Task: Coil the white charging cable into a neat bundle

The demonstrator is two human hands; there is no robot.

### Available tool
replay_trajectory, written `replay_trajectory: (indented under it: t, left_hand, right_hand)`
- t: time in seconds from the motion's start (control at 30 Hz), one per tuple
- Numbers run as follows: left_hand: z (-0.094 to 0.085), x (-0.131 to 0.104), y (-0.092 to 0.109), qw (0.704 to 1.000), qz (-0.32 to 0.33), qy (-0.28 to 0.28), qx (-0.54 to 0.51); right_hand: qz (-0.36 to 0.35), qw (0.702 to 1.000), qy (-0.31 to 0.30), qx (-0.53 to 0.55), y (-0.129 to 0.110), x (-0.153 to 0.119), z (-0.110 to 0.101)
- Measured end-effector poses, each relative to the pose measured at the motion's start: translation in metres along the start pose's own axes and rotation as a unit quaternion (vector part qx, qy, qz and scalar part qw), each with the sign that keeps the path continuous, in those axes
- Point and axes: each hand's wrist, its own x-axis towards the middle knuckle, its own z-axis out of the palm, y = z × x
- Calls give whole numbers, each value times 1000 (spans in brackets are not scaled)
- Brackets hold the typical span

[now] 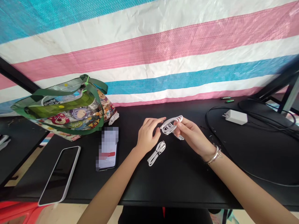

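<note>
My right hand (192,133) pinches a coiled white cable (170,125) between thumb and fingers, just above the black table. To its left, my left hand (149,133) has thumb and index finger apart, the tips close to the coil's left edge with nothing seen between them. Below the hands a second white cable (157,153), bundled with a dark tie, lies on the tabletop. Part of another white cable bundle (179,136) shows under the right hand's fingers; whether it is separate from the held coil is hard to tell.
On the left lie a white-edged phone (60,175) and a phone with a lit screen (107,148). Behind them stands a cartoon-print bag (77,115) with green handles. A white charger (235,117), black cables (263,122) and two batteries (230,101) are on the right. Striped sheeting (149,62) hangs behind.
</note>
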Motion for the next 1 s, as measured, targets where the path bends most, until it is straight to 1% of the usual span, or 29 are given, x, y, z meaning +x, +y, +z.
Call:
replay_trajectory:
  t: [0.17,0.27,0.37,0.47,0.57,0.73,0.9,1.0]
  left_hand:
    - [-2,-2,4,999,41,-8,-34]
    - [-1,-2,4,998,50,-24,-34]
    - [-1,-1,3,997,51,-41,-31]
    - [-1,-1,1,997,48,-49,-25]
    - [0,-2,1,998,42,-37,-15]
    - [1,-1,3,999,31,-16,3]
    - [-1,-2,6,999,20,-38,12]
    - [-1,-3,6,998,7,-49,34]
  right_hand:
    - [-25,995,-76,-63,2,-3,5]
    - [-39,985,-127,-113,3,-5,9]
    - [-59,971,-156,-171,3,-7,10]
    - [-87,958,-149,-231,3,-9,10]
    - [-106,950,-127,-264,1,-9,8]
    - [-98,953,-109,-264,-2,-7,5]
    - [-81,965,-78,-239,-4,-4,1]
    - [-78,960,-80,-256,-4,-4,1]
